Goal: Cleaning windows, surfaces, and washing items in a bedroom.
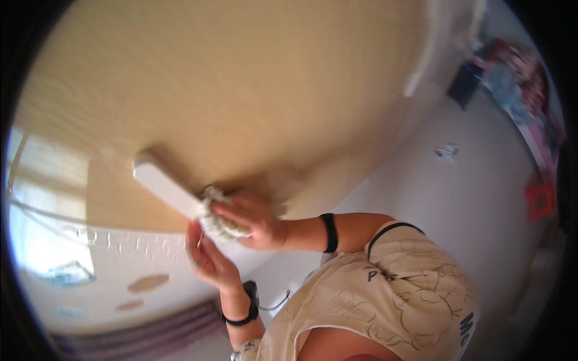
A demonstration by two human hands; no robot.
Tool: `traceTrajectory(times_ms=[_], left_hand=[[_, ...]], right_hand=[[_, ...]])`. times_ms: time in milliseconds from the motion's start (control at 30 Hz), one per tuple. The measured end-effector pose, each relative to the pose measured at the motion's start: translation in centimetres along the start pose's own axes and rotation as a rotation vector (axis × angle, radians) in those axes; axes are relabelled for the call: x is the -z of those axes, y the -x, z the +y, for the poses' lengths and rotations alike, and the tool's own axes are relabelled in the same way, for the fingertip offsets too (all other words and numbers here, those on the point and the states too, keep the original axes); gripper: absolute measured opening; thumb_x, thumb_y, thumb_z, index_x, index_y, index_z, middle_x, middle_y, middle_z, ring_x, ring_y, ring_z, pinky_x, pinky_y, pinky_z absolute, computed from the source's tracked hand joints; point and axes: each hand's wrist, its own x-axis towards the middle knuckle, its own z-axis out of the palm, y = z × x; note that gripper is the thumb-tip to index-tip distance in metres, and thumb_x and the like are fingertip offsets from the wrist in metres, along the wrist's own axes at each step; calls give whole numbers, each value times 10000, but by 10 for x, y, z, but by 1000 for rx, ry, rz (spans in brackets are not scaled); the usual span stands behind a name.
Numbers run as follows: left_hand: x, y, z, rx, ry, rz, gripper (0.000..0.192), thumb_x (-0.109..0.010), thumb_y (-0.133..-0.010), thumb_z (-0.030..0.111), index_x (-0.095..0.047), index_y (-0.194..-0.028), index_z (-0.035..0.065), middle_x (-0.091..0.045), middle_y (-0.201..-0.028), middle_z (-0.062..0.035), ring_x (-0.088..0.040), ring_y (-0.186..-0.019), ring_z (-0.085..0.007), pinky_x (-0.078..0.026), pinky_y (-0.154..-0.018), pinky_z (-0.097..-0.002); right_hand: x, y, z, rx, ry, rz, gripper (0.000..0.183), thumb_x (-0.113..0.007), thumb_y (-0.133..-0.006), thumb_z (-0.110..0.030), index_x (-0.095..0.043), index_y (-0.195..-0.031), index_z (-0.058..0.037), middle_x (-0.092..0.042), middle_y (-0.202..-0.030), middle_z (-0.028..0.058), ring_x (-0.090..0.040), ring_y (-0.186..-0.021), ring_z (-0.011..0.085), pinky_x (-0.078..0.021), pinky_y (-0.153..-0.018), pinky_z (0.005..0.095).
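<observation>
My right hand [259, 221] presses a fluffy off-white cloth [221, 225] around the near part of a long white bar [167, 187] with a rounded end. Its fingers curl over the cloth. Just below the cloth is my left hand [205, 259], with fingertips close to the bar's edge. What the left fingers hold, if anything, is hidden by the cloth and the blur. The bar slants up and left across a broad tan surface [253, 81] and casts a shadow there. Its near end is covered.
A bright window [49, 207] is at the left, above a purple striped cloth [140, 336]. Grey floor [420, 194] lies to the right, with a small white item [447, 153] on it. Beyond are a dark box [465, 83], a red object [539, 201] and colourful fabrics [519, 81].
</observation>
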Motion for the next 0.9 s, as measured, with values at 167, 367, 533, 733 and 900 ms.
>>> traceTrajectory(times_ms=[167,367,533,733,900], left_hand=[[7,-4,8,55,-11,47,289,-396,-904,-20,-467,-1179,-69,-539,-1134,-129,-529,-1014,-182,-446,-883,-311],[28,-16,11,128,-76,106,291,-398,-915,23,-474,-1186,-48,-539,-1132,-117,-530,-1023,-177,-444,-893,-331],[32,-19,7,158,-120,137,299,-399,-926,60,-478,-1203,-18,-538,-1165,-102,-529,-1043,-175,-429,-908,-334],[16,-24,5,129,-115,184,278,-399,-914,21,-488,-1166,-54,-546,-1098,-100,-525,-1002,-164,-444,-889,-322],[19,-21,-1,112,-97,215,287,-387,-913,-1,-479,-1181,-50,-542,-1132,-112,-522,-1031,-176,-440,-904,-331]], right_hand=[[1,5,9,68,6,-97,535,-673,-589,-13,-573,-1113,-58,-551,-883,92,-530,-720,257,-436,-611,365],[-5,17,11,7,108,-340,437,-602,-652,-65,-565,-1086,-37,-521,-850,102,-523,-736,257,-451,-594,347],[4,42,31,-27,274,-541,363,-558,-690,-103,-558,-1049,-46,-509,-834,103,-539,-709,244,-462,-554,334],[41,73,64,-330,337,-796,467,-602,-639,-80,-522,-1100,-69,-534,-891,95,-554,-801,259,-472,-603,363],[51,44,47,-167,194,-511,608,-675,-543,-33,-540,-1130,-121,-547,-912,76,-553,-811,249,-478,-630,340]])
